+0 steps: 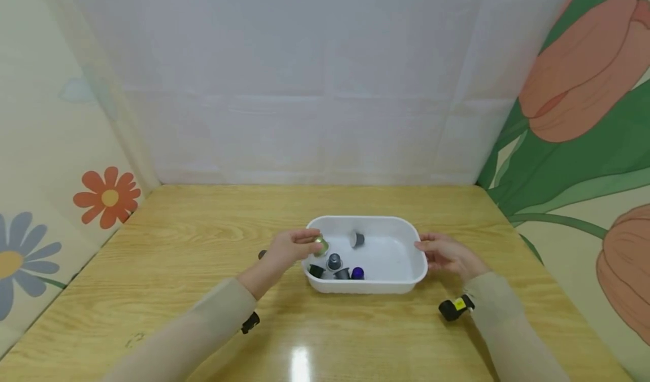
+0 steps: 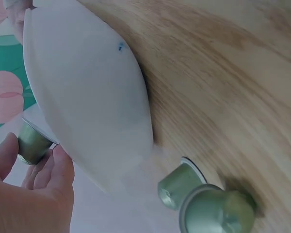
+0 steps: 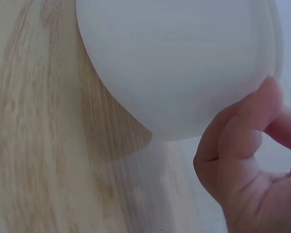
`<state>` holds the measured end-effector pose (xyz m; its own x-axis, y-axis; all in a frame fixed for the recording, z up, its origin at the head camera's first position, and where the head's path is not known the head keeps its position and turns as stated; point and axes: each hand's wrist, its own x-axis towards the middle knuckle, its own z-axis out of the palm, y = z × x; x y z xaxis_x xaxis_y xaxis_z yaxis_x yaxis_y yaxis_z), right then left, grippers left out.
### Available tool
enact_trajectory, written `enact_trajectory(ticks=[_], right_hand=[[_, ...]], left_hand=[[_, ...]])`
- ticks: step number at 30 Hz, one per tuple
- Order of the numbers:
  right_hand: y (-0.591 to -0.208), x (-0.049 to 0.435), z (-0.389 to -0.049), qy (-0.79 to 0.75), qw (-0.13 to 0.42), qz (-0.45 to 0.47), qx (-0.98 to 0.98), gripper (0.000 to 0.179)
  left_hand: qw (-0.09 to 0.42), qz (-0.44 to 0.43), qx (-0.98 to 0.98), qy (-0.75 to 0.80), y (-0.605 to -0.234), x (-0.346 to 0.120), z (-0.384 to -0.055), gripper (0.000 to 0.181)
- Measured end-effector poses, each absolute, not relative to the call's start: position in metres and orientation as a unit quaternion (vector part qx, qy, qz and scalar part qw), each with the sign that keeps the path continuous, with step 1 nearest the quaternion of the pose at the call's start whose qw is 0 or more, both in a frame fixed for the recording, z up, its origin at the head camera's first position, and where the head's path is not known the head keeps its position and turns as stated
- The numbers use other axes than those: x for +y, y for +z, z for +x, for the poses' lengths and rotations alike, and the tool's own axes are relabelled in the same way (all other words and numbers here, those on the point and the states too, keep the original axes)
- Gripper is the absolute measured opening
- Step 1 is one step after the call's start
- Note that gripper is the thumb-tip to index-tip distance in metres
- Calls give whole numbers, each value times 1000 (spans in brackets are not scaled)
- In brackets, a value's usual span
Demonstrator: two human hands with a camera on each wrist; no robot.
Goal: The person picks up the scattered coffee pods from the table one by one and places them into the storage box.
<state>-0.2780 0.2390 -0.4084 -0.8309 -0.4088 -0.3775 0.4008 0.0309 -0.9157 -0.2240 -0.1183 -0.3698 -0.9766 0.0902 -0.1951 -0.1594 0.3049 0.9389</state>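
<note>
A white plastic tub (image 1: 391, 258) stands on the table. My left hand (image 1: 289, 248) pinches a green coffee capsule (image 2: 34, 141) between thumb and fingers, at the tub's left end. With thumb and fingers at the rim, my right hand (image 3: 247, 155) grips the tub's right end. Inside the tub lie a purple capsule (image 1: 358, 273), a black capsule (image 1: 316, 271), a dark grey capsule (image 1: 334, 262) and another grey one (image 1: 343, 273), all towards the front left. Farther back in it is a pale-ended grey capsule (image 1: 358, 238), slightly blurred.
In the left wrist view, a green capsule (image 2: 177, 187) and a second, larger-looking green capsule (image 2: 208, 211) lie on the wooden table (image 1: 213, 213) outside the tub. A white cloth (image 1: 325, 88) hangs behind the table, with flower-printed cloths (image 1: 574, 179) at the sides.
</note>
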Motion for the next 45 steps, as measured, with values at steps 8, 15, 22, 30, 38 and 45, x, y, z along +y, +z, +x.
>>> enact_trajectory(ticks=[8,15,22,30,38,45], right_hand=[[-408,240,-278,-694,291,-2,659,7],[-408,238,-278,-693,294,-11,658,6],[-408,238,-278,-695,295,-12,656,6],[-407,237,-278,-693,295,-2,657,7],[-403,238,-277,-690,294,4,661,12],[-406,238,-277,-690,294,-4,661,6]], left_hand=[[117,2,795,595,-370,-104,-235,45],[108,6,793,600,-369,-91,-241,42],[109,-9,786,608,-365,-81,-246,44],[98,-31,754,649,-367,-61,-244,44],[97,-25,760,642,-377,-46,-243,46],[120,-10,758,641,-381,-45,-240,50]])
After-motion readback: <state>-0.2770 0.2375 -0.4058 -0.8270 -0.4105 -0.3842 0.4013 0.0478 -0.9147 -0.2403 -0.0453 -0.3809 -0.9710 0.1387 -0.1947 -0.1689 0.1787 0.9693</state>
